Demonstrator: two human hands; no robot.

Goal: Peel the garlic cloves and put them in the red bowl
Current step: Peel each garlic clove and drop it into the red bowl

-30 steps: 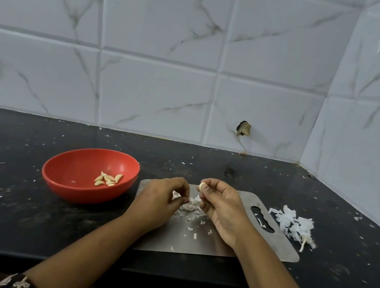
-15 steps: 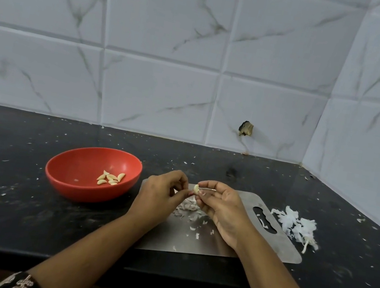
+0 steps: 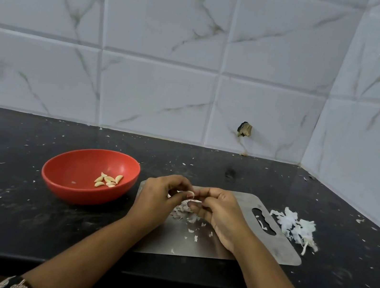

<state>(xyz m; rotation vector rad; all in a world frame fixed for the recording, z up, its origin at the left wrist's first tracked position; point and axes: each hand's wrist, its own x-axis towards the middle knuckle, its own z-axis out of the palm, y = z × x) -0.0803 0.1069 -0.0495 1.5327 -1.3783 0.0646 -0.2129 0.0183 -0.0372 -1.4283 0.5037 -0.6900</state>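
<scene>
Landmark: a steel cutting board (image 3: 267,247) lies flat on a black counter (image 3: 21,216); all places below are given from this board.
Garlic clove: the garlic clove (image 3: 189,192) is held in the air just above the board's far left corner, between the two hands. Only a pale curved sliver shows, and it is too small to tell whether that is skin or flesh.
Long axis: what shows runs roughly side to side, from one hand to the other.
Left hand: the left hand (image 3: 157,196) has its fingers curled and pinches the clove's left end with thumb and forefinger.
Right hand: the right hand (image 3: 220,211) also has its fingers curled and pinches the clove from the right.
Red bowl: the red bowl (image 3: 80,193) stands upright on the counter just off the board's left edge.
Nearer hand: the left hand, judged by the bowl's side.
Bowl contents: a small cluster of peeled cloves (image 3: 108,180) lies inside, toward the side nearest the board.
On the board: loose skins (image 3: 183,212) are scattered under the hands.
Off the board's right edge: a bigger heap of white skins (image 3: 295,227) lies on the counter.
Step in hand: probably stripping the skin, with the drop into the bowl to come.
</scene>
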